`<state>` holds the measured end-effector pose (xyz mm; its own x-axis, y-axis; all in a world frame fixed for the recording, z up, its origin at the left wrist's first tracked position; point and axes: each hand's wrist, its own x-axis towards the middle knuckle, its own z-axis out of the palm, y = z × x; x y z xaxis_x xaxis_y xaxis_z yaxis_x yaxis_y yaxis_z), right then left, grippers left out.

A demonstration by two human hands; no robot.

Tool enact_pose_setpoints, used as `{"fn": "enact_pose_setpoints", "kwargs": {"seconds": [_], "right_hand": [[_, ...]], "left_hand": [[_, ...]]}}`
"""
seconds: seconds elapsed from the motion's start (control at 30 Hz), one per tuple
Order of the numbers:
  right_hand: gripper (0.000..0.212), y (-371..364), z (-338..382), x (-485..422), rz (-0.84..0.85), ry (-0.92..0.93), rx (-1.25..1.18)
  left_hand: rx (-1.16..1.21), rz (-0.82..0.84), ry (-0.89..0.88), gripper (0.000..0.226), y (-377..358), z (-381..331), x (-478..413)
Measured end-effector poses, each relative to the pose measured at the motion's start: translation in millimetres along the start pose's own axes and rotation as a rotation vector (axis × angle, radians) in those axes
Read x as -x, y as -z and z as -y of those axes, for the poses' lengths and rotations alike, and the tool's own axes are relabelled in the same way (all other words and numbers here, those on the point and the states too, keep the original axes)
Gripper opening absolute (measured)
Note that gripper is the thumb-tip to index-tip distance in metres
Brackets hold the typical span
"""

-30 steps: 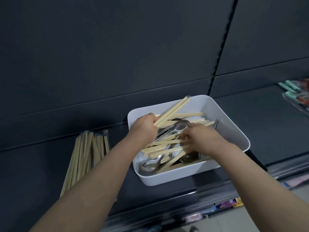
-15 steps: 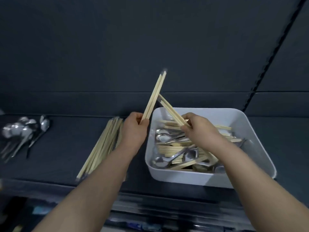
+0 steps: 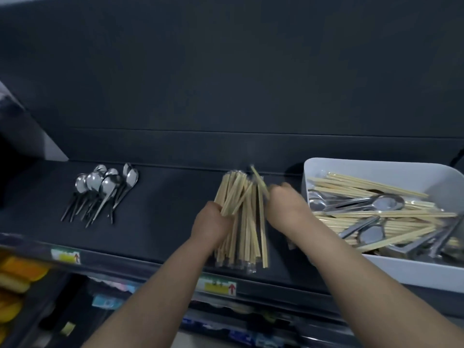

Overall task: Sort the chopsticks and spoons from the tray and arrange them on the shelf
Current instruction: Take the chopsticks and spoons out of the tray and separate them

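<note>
A white tray [image 3: 376,169] stands at the right of the dark shelf [image 3: 170,209], holding a jumble of wooden chopsticks [image 3: 364,183] and metal spoons [image 3: 381,203]. A pile of sorted chopsticks [image 3: 247,234] lies on the shelf left of the tray. My left hand [image 3: 211,224] grips a few chopsticks over the pile's left side. My right hand [image 3: 286,209] holds a couple of chopsticks over the pile's right side, their tips pointing toward the back wall. A group of sorted spoons [image 3: 100,189] lies at the shelf's left.
The shelf's front edge carries price labels [image 3: 218,287]. Below it, a lower shelf holds yellow packets [image 3: 15,277] at the left and other packaged goods. A dark back wall rises behind the shelf.
Both hands lifted chopsticks out of the tray and carried them left, down onto the chopstick pile. The view swung left, bringing the spoon group into sight.
</note>
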<state>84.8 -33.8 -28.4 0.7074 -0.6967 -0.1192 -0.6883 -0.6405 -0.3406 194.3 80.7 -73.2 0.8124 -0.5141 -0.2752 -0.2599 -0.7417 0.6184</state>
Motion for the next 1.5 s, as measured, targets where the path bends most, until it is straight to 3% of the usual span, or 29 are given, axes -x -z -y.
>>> {"fn": "enact_pose_setpoints", "kwargs": {"seconds": [0.13, 0.33, 0.5, 0.73, 0.8, 0.93, 1.1, 1.23, 1.33, 1.5], "right_hand": [[0.022, -22.0, 5.9, 2.0, 0.122, 0.022, -0.004], [0.027, 5.8, -21.9, 22.6, -0.319, 0.106, 0.15], [0.031, 31.3, -86.5, 40.9, -0.43, -0.03, 0.151], [0.034, 62.4, -189.9, 80.8, -0.388, -0.311, 0.219], [0.03, 64.8, -211.1, 88.2, -0.365, -0.357, 0.214], [0.029, 59.5, -228.0, 92.1, -0.298, -0.354, -0.026], [0.029, 58.8, -239.6, 84.7, -0.233, -0.284, -0.021], [0.031, 66.1, -240.9, 67.7, -0.169, -0.205, 0.1], [0.037, 70.7, -239.5, 49.5, -0.165, -0.146, 0.155], [0.032, 62.8, -225.7, 28.9, 0.018, 0.086, 0.179]], "left_hand": [[-0.205, -0.072, -0.139, 0.043, 12.9, -2.8, -2.8], [-0.051, -0.087, -0.391, 0.016, 9.3, -37.5, 0.5], [0.062, 0.025, -0.628, 0.011, -26.2, -92.4, 16.2], [-0.347, 0.18, -0.797, 0.018, -86.4, -163.7, 45.8], [-0.49, 0.232, -0.8, 0.017, -106.2, -175.1, 50.4], [-0.621, 0.215, -0.732, 0.014, -136.4, -187.7, 50.4], [-0.681, 0.233, -0.639, 0.013, -150.1, -200.1, 48.3], [-0.422, 0.171, -0.587, 0.003, -137.2, -197.9, 48.8], [-0.164, -0.009, -0.583, 0.004, -117.4, -198.8, 47.4], [-0.049, -0.121, -0.542, 0.006, -96.3, -194.1, 43.0]]}}
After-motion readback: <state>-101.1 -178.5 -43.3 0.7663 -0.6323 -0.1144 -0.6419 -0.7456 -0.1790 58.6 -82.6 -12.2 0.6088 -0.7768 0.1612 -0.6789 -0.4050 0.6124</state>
